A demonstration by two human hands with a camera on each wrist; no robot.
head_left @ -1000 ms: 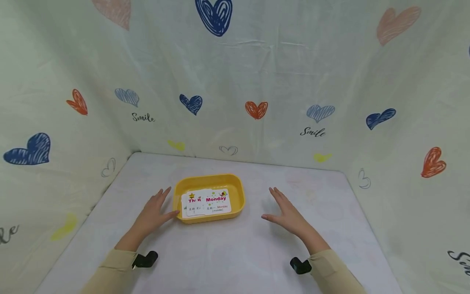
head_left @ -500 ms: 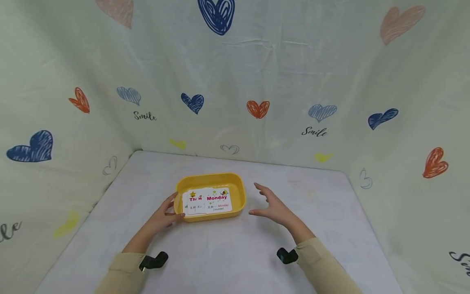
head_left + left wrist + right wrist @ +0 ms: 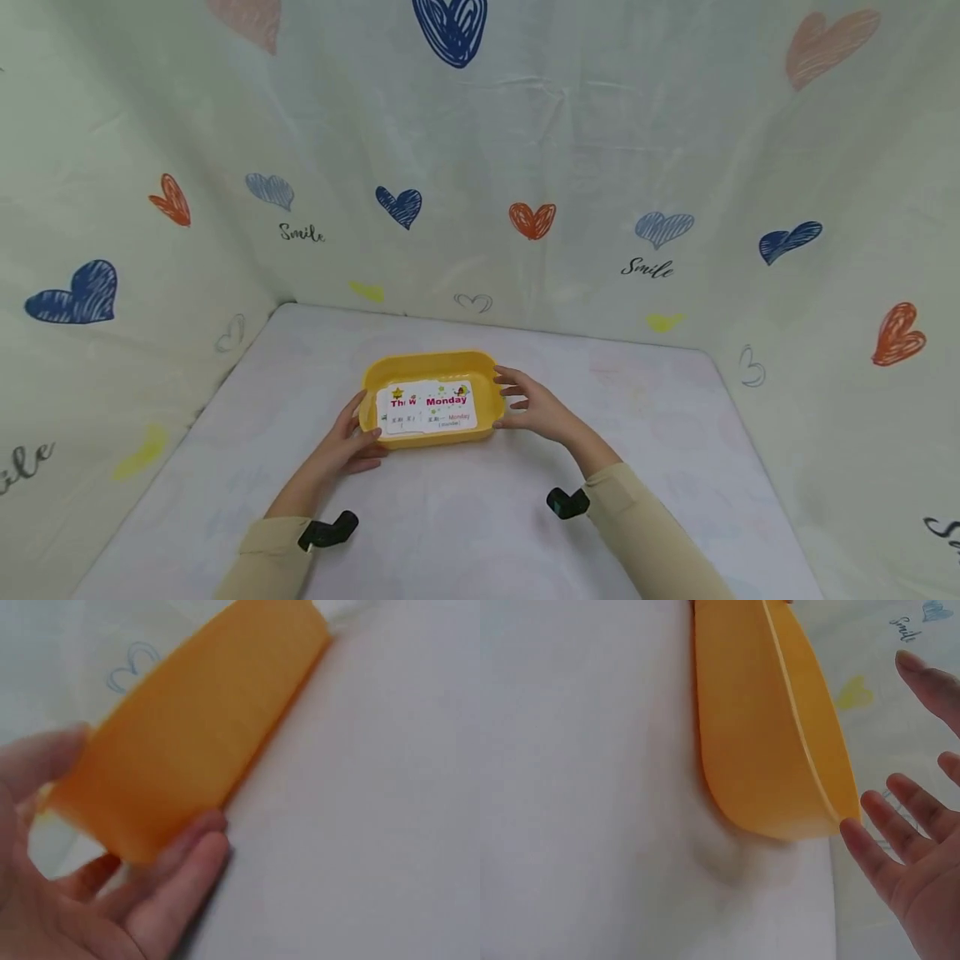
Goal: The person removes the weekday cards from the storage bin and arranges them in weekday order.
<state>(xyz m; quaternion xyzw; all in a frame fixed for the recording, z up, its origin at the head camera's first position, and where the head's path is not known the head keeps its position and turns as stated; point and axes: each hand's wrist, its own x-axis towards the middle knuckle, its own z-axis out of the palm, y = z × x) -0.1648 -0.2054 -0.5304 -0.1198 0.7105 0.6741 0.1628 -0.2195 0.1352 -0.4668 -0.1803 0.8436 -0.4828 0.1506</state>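
A shallow yellow plastic tray (image 3: 435,367) is on the table in the head view, with several white cards (image 3: 426,408) overlapping inside it. The front card reads "Monday". My left hand (image 3: 339,452) grips the tray's left end. In the left wrist view its thumb is at the rim and its fingers curl against the lower edge of the orange-looking wall (image 3: 195,735). My right hand (image 3: 546,412) is at the tray's right end. In the right wrist view that hand's fingers (image 3: 911,832) are spread, fingertips right beside the rim.
The white table (image 3: 480,517) has its far edge against a pale curtain (image 3: 585,150) printed with hearts and "Smile". Black wrist cameras (image 3: 330,531) are strapped at both beige sleeves (image 3: 648,533).
My left hand has moved right and taken hold of the tray's left end. My right hand has come left to the tray's right end. The tray and cards have shifted slightly in view.
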